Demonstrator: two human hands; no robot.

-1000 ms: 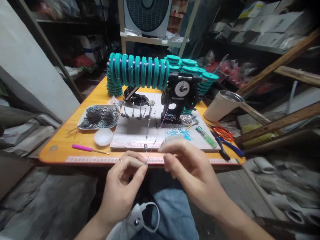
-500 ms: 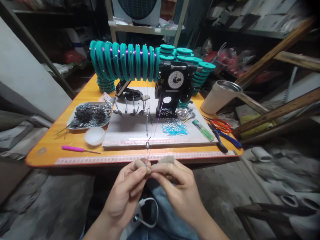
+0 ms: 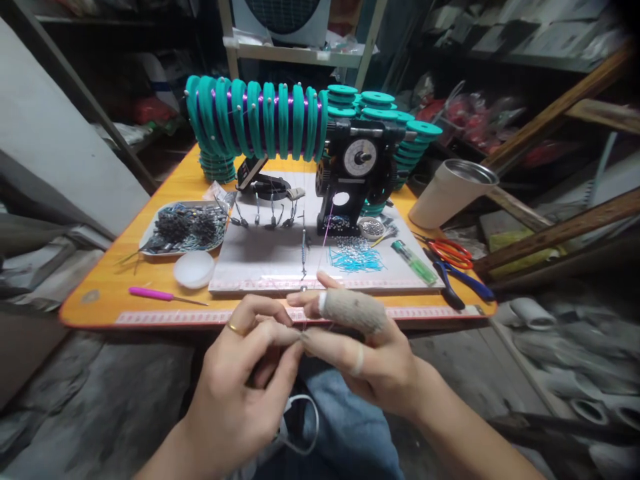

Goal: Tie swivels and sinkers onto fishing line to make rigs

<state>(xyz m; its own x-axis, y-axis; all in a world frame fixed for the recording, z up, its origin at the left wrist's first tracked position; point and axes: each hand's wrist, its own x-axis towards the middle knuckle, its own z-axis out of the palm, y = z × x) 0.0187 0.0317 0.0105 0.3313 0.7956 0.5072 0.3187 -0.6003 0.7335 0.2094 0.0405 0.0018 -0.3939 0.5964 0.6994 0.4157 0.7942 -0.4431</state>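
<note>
A thin purple thread runs down from the black machine with a dial toward my fingers at the table's front edge. My left hand, a ring on one finger, is closed, thumb and forefinger pinching the thread's end. Against its fingertips, my right hand also grips the thread, with a pale cover on one finger. Another right finger, in a grey wrap, stretches out over the table edge. Whatever small piece sits between the fingertips is hidden. Behind the hands hangs a beaded string with a weight mostly covered.
Teal spools form a row above the white board. Blue tubes, a green lighter and pliers lie right. A filled tray, white dish and pink-handled tool are left.
My right hand has turned and its wrapped finger now reaches forward and left over the table edge. The left fingers have curled further. The view has shifted slightly left.
</note>
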